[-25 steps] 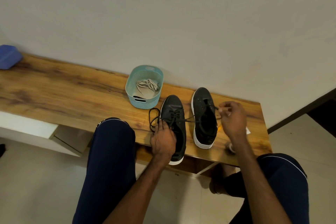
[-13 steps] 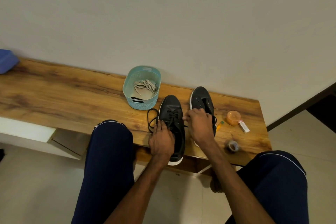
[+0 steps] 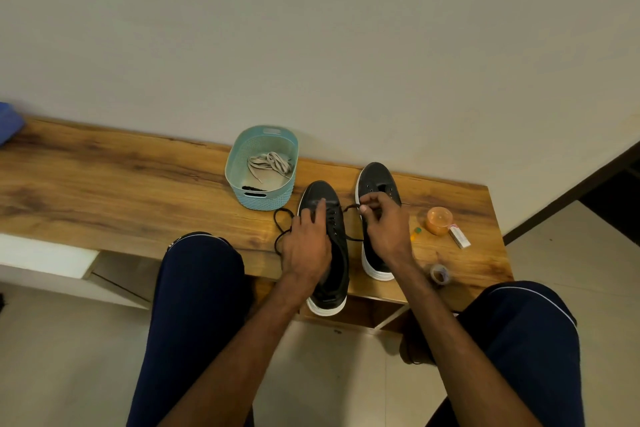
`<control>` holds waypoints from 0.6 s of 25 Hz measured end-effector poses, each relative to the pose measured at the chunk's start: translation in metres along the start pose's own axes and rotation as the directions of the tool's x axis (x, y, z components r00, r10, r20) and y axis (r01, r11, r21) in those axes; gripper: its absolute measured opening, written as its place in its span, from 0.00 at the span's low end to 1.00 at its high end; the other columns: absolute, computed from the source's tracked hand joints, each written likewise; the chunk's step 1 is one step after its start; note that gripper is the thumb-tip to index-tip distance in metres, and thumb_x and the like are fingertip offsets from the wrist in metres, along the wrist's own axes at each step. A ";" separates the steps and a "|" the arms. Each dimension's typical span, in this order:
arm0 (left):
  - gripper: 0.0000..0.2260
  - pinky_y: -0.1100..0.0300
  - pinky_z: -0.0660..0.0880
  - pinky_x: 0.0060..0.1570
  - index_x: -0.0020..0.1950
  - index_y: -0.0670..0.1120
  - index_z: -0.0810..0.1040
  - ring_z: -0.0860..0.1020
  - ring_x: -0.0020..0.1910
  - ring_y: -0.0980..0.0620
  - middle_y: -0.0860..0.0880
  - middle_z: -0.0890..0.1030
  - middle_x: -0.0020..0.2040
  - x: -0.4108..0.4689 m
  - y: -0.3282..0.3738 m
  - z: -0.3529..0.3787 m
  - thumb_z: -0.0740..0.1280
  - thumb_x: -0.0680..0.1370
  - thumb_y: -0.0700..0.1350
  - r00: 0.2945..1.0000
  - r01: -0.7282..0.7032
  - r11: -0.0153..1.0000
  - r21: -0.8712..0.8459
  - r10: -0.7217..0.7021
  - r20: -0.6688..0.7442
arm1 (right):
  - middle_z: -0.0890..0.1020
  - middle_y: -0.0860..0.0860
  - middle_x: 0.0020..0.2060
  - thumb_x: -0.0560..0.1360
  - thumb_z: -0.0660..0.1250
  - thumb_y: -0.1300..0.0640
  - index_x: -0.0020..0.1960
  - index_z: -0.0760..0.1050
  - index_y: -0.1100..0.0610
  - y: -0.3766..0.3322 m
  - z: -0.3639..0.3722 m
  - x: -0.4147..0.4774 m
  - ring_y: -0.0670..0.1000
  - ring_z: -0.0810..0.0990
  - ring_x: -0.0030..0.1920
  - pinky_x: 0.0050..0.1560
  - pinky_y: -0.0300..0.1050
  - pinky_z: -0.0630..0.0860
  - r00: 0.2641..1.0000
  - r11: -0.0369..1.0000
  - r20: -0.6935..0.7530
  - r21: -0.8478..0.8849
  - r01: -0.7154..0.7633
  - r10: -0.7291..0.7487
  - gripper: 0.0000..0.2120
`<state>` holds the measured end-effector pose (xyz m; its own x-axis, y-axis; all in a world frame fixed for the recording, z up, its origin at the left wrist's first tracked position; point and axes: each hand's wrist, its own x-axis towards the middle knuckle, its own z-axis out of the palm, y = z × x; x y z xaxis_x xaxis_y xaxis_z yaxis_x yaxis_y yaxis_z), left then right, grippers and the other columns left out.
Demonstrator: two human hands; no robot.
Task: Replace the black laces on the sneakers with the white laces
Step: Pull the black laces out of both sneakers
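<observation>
The right hand pinches a black lace between thumb and forefinger, the strand running across from the eyelets of the laced sneaker. The left hand lies on top of that sneaker, fingers laid fairly straight over the lacing and pressing down. More of the black lace curls in loose loops just left of the laced sneaker, beside the left hand.

Just right of the laced sneaker stands the second sneaker, also black with a white sole, its eyelets looking bare, partly behind the right hand. Behind and left of the laced sneaker sits a teal basket with the white laces in it. Farther right of the laced sneaker are a round orange tub, a small white box and a tape roll. All rest on a wooden bench.
</observation>
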<state>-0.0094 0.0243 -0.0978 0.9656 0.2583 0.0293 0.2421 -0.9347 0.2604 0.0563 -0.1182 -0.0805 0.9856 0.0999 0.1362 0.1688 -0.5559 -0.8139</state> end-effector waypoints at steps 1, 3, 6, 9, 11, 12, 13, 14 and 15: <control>0.26 0.53 0.79 0.50 0.76 0.50 0.61 0.71 0.63 0.46 0.45 0.70 0.66 0.003 0.000 -0.002 0.65 0.79 0.49 0.998 -0.050 0.998 0.038 0.049 0.025 | 0.82 0.43 0.44 0.78 0.68 0.63 0.56 0.79 0.54 0.001 0.000 0.000 0.40 0.80 0.47 0.55 0.45 0.79 1.000 1.000 0.003 0.028 -0.007 0.007 0.08; 0.19 0.54 0.78 0.51 0.70 0.50 0.69 0.71 0.63 0.47 0.47 0.70 0.65 0.008 -0.001 -0.002 0.65 0.79 0.48 0.997 -0.064 0.997 0.034 0.062 0.049 | 0.83 0.44 0.48 0.78 0.67 0.65 0.59 0.78 0.55 0.000 -0.001 -0.001 0.42 0.81 0.52 0.58 0.46 0.78 1.000 0.998 0.007 0.067 -0.015 0.014 0.11; 0.15 0.55 0.77 0.48 0.66 0.49 0.71 0.75 0.59 0.48 0.48 0.71 0.63 0.010 0.000 0.002 0.65 0.80 0.48 1.000 -0.019 1.000 -0.005 0.019 0.012 | 0.79 0.50 0.61 0.79 0.66 0.61 0.66 0.74 0.55 0.000 -0.003 -0.003 0.48 0.74 0.64 0.64 0.46 0.73 0.998 0.995 0.032 -0.080 0.058 -0.056 0.16; 0.13 0.52 0.78 0.45 0.63 0.47 0.71 0.79 0.51 0.47 0.48 0.74 0.60 0.013 -0.001 0.004 0.64 0.80 0.49 1.000 0.000 0.999 -0.051 0.001 0.012 | 0.72 0.49 0.66 0.77 0.69 0.50 0.69 0.68 0.51 -0.003 0.002 -0.014 0.51 0.65 0.69 0.67 0.50 0.63 0.962 0.967 0.241 -0.185 0.176 -0.129 0.23; 0.11 0.51 0.78 0.44 0.61 0.47 0.70 0.81 0.49 0.45 0.47 0.76 0.57 0.015 0.000 0.004 0.63 0.81 0.49 0.999 0.032 0.995 -0.097 -0.029 0.029 | 0.69 0.48 0.69 0.75 0.70 0.45 0.71 0.63 0.48 -0.004 0.008 -0.020 0.51 0.61 0.72 0.73 0.57 0.56 0.917 0.940 0.383 -0.260 0.221 -0.109 0.29; 0.10 0.51 0.78 0.44 0.60 0.46 0.71 0.81 0.49 0.45 0.47 0.77 0.56 0.015 0.000 0.004 0.63 0.81 0.49 0.999 0.051 0.991 -0.121 -0.048 0.023 | 0.68 0.48 0.70 0.74 0.70 0.43 0.72 0.61 0.48 -0.003 0.010 -0.021 0.51 0.59 0.73 0.76 0.61 0.51 0.911 0.931 0.403 -0.291 0.221 -0.090 0.31; 0.09 0.51 0.77 0.44 0.59 0.46 0.71 0.81 0.49 0.45 0.47 0.78 0.54 0.016 -0.001 0.005 0.63 0.81 0.48 0.997 0.076 0.985 -0.156 -0.075 0.010 | 0.67 0.48 0.71 0.74 0.70 0.43 0.73 0.60 0.48 -0.001 0.010 -0.020 0.51 0.57 0.75 0.76 0.64 0.48 0.912 0.929 0.403 -0.305 0.212 -0.076 0.32; 0.07 0.51 0.77 0.42 0.57 0.46 0.72 0.80 0.48 0.45 0.47 0.79 0.52 0.017 -0.001 0.006 0.64 0.81 0.47 0.994 0.108 0.973 -0.205 -0.112 -0.008 | 0.66 0.49 0.72 0.74 0.70 0.42 0.74 0.58 0.48 0.002 0.010 -0.019 0.51 0.56 0.76 0.76 0.66 0.44 0.912 0.926 0.405 -0.317 0.205 -0.064 0.35; 0.05 0.52 0.76 0.40 0.54 0.47 0.72 0.80 0.47 0.45 0.47 0.79 0.49 0.019 -0.003 0.006 0.65 0.80 0.47 0.988 0.148 0.953 -0.264 -0.157 -0.012 | 0.65 0.49 0.73 0.73 0.71 0.41 0.75 0.57 0.48 0.005 0.010 -0.019 0.51 0.55 0.77 0.76 0.66 0.41 0.908 0.920 0.416 -0.332 0.207 -0.054 0.37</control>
<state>0.0084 0.0305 -0.1043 0.9144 0.4047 0.0000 0.3487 -0.7879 0.5076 0.0386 -0.1148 -0.0925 0.8833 0.4640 -0.0669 0.3614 -0.7648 -0.5333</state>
